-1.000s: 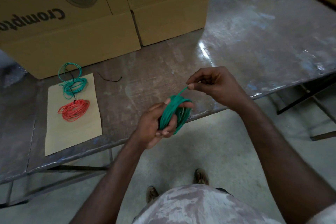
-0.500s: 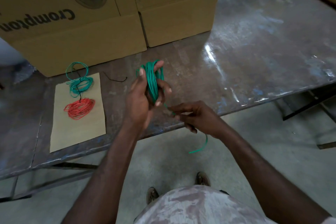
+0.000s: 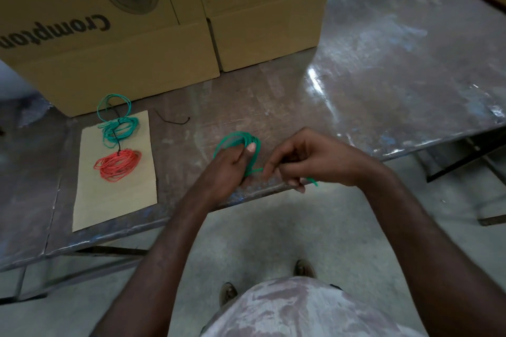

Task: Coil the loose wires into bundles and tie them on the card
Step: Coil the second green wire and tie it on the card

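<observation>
The left hand (image 3: pixel 232 163), at centre frame just above the near table (image 3: pixel 383 63) edge, grips a coil of green wire (image 3: pixel 241 138); the fingers and thumb curl round the loops, and the top arc of the coil stands clear above the knuckles. The right hand (image 3: pixel 309 160), immediately to the right, pinches the free tail of the same wire between curled fingers. A short green end (image 3: pixel 312 180) protrudes below that hand. The two hands are close together, joined by a short run of wire.

Judged step: wrapping the tail round the coil to lock it.

Procedure:
1. Keep the left-hand grip firm on the loops so that they stay stacked and do not spring apart.
2. Hold the tail taut with the right hand. Slack lets the turns slide.
3. Lay each turn beside the previous one, across the full bundle.
4. Tuck the end under a turn before release.

At the left of the frame lies the card (image 3: pixel 115 200). A tied green bundle (image 3: pixel 119 131) and a red bundle (image 3: pixel 117 165) rest on its upper half, joined by a black tie (image 3: pixel 118 142). The lower half of the card is bare and appears suited to the next bundle. A loose black strand (image 3: pixel 172 120) lies on the table just right of the card's top edge, below the cardboard boxes (image 3: pixel 137 35).
</observation>
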